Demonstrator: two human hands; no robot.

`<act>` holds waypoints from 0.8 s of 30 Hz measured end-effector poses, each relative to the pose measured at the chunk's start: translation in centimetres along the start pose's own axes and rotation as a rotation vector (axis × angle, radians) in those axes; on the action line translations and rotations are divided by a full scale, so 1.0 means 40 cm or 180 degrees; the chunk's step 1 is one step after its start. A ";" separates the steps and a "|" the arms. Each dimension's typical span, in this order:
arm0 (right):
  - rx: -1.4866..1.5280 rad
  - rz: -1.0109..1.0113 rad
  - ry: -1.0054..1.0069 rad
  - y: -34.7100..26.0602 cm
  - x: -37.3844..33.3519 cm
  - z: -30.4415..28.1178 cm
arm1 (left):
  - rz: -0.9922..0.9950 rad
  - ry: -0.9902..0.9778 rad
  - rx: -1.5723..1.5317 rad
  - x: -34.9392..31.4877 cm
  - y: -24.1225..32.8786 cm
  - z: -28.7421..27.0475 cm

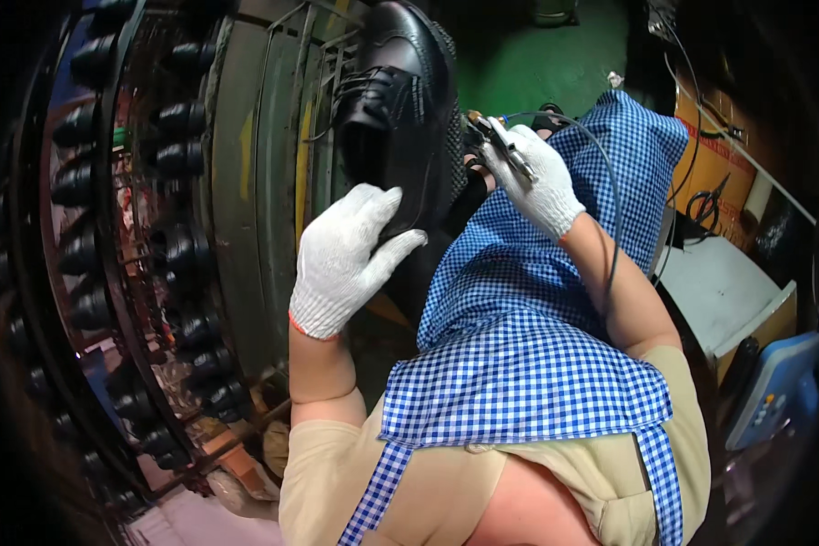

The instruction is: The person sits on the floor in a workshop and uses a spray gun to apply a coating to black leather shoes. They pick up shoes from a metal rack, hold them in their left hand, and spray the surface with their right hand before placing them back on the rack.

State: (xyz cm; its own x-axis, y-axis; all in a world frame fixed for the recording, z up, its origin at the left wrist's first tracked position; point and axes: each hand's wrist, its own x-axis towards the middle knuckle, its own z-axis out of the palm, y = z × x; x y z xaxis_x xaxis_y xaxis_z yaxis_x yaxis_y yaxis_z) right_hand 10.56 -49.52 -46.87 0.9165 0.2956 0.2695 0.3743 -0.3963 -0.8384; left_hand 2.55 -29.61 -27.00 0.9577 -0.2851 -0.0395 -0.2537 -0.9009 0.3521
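Observation:
A black lace-up leather shoe [411, 114] is held up in front of me, its toe pointing away and its opening to the left. My left hand [350, 255], in a white knitted glove, is closed on the shoe's heel end; some fingertips are hidden. On the shoe's right, my gloved right hand [541, 182] grips a small metal spray gun [511, 150]. The gun's front end is close to the textured sole [455, 127], with a gap between them. A thin grey hose [605, 155] runs from the gun down over my right forearm.
Racks [118, 227] filled with several black shoes stand along the left. Beside them is a metal frame [287, 118]. At right are a cardboard box [714, 164], black-handled scissors [708, 205], a pale board [723, 291] and a blue plastic object [773, 387]. My blue checked apron [528, 364] covers my lap.

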 end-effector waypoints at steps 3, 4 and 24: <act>0.0555 -0.0239 0.0100 0.022 0.000 0.061 | 0.0174 0.0231 0.0145 -0.004 -0.013 -0.007; 0.0637 -0.0219 0.0053 0.025 -0.009 0.064 | 0.0256 0.0247 0.0119 -0.006 -0.021 -0.009; 0.0817 0.0705 -0.0007 0.069 0.045 0.066 | -0.1578 0.3489 -0.0845 -0.594 0.088 -0.165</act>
State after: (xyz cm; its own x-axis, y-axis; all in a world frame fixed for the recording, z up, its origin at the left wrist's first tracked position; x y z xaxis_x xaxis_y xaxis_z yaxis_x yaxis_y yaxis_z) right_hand 12.86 -47.78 -49.96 0.9712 0.2289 0.0668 0.1183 -0.2193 -0.9685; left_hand -20.19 -23.84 -18.64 0.5830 0.6093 0.5375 0.0828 -0.7026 0.7067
